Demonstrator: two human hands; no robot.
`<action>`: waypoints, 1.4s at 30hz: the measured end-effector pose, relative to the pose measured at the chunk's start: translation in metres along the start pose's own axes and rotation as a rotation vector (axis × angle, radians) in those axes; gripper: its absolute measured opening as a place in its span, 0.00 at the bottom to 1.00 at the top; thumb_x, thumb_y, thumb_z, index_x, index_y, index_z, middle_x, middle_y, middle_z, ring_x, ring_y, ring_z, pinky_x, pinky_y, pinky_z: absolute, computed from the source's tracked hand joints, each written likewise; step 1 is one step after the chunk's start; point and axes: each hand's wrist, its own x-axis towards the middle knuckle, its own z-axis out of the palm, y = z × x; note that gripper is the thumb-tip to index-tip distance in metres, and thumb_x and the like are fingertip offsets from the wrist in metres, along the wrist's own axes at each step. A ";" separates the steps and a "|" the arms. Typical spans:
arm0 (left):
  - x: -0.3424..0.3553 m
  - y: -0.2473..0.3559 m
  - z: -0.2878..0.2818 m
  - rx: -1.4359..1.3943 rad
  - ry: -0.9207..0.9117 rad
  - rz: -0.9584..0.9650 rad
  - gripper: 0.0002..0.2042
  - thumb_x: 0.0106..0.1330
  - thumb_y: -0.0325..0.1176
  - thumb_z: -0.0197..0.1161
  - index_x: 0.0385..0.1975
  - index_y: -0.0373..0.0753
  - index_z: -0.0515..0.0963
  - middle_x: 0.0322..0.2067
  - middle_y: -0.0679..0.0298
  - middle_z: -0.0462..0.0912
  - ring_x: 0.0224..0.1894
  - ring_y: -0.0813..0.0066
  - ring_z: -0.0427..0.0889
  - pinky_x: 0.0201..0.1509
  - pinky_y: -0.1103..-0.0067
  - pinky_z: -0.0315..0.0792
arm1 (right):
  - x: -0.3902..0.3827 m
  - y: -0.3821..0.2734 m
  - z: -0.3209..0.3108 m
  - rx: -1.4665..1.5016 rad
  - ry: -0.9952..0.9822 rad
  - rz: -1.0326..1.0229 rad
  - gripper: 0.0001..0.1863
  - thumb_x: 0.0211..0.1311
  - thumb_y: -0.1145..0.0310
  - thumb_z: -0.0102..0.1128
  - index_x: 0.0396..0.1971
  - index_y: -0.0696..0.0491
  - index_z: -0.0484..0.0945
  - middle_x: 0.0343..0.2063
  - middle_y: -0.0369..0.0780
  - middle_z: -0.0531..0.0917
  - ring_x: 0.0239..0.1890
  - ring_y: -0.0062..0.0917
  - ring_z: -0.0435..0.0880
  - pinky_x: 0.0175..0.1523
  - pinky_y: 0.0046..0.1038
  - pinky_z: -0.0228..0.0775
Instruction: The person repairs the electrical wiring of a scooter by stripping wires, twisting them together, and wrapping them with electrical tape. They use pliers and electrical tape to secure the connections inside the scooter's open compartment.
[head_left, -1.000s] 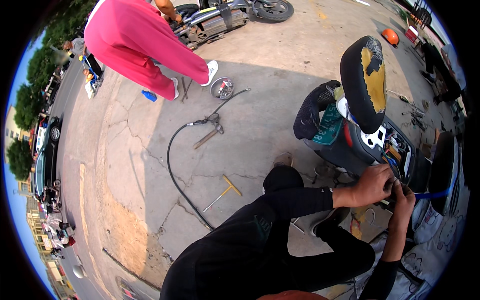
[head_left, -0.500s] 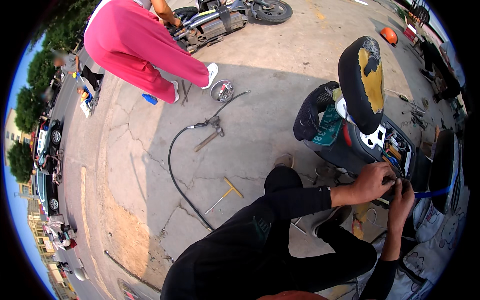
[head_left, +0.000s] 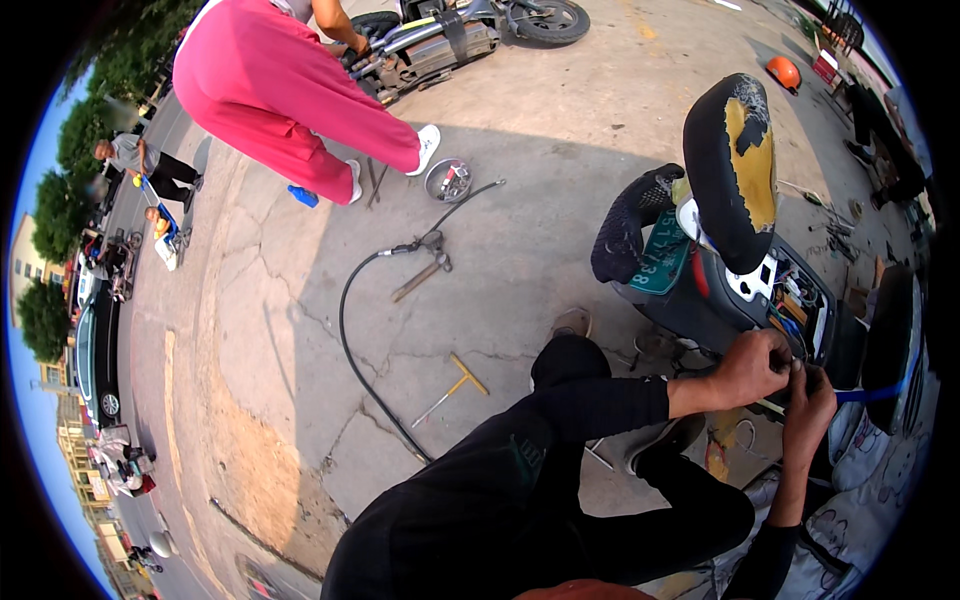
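Observation:
My left hand [head_left: 750, 366] and my right hand [head_left: 809, 398] meet fingertip to fingertip beside a scooter's body [head_left: 668, 302]. The fingers of both are pinched together; whatever lies between them is too small and hidden to name. Just beyond them is the scooter's open storage compartment [head_left: 822, 335], where wires and tools show. Its black seat [head_left: 700, 180] is tipped up, with torn cover baring yellow foam. A blue strip [head_left: 862, 395] runs out to the right of my right hand.
On the concrete lie a yellow T-handle wrench [head_left: 467, 373], a hammer [head_left: 421, 280], a long black cable [head_left: 345, 330] and a metal bowl [head_left: 436, 190] of small parts. A person in pink trousers [head_left: 260, 90] bends over a fallen motorbike [head_left: 440, 50]. Loose tools [head_left: 840, 230] lie beyond the scooter.
The view has shifted slightly. Both hands keep their pinch at nearly the same spot by the compartment. On the road at far left, people and vehicles have changed place a little.

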 end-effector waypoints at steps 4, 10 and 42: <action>-0.001 0.001 -0.002 0.107 0.040 0.226 0.08 0.50 0.26 0.71 0.28 0.31 0.79 0.30 0.53 0.81 0.34 0.54 0.84 0.35 0.66 0.76 | 0.009 0.000 -0.006 0.253 -0.086 0.338 0.15 0.74 0.62 0.65 0.35 0.61 0.84 0.23 0.34 0.84 0.22 0.15 0.75 0.25 0.21 0.61; 0.000 0.004 -0.015 0.675 0.028 0.828 0.07 0.50 0.29 0.67 0.28 0.37 0.80 0.32 0.62 0.79 0.39 0.65 0.81 0.33 0.71 0.75 | 0.009 -0.008 0.000 0.317 -0.032 0.512 0.16 0.72 0.58 0.66 0.40 0.58 0.86 0.26 0.33 0.85 0.24 0.13 0.77 0.24 0.19 0.60; -0.012 -0.006 -0.003 0.297 -0.022 0.321 0.10 0.53 0.29 0.69 0.32 0.34 0.77 0.33 0.55 0.78 0.41 0.51 0.81 0.43 0.60 0.75 | 0.008 0.019 -0.008 0.281 -0.148 0.347 0.18 0.74 0.58 0.66 0.34 0.60 0.85 0.24 0.32 0.83 0.23 0.12 0.75 0.25 0.21 0.64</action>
